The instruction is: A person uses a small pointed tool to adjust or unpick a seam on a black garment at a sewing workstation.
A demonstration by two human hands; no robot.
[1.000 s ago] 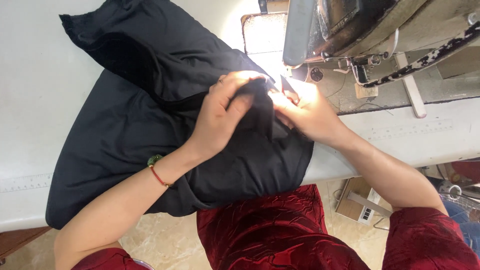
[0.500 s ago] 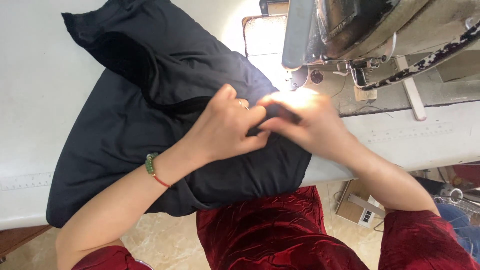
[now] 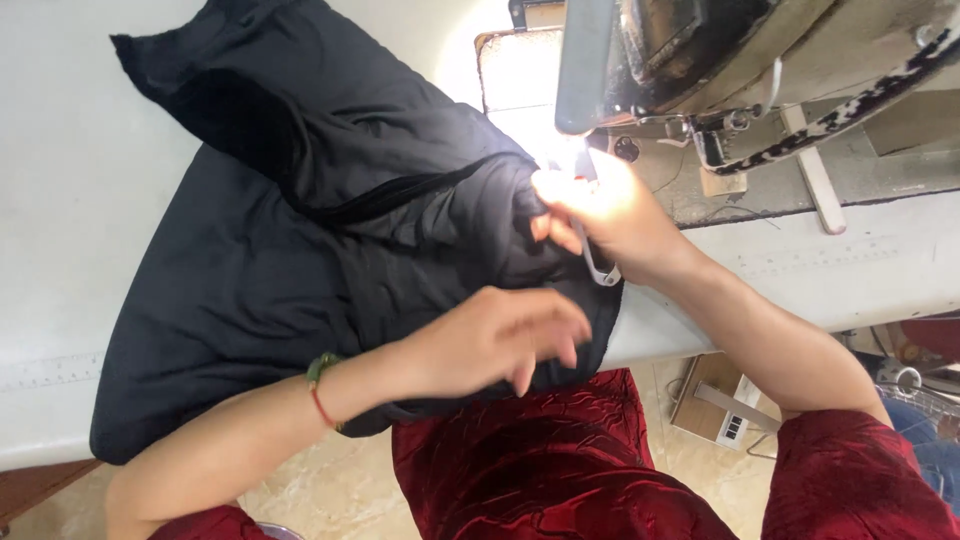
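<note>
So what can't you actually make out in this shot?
- Needle area of the sewing machine, head view: washed out by lamp glare and covered by the right hand.
- The small metal tool in that hand: mostly hidden by the fingers, kind unclear.
- The black garment: its near edge lies under the left hand.
- Machine top: cut off by the frame edge.
</note>
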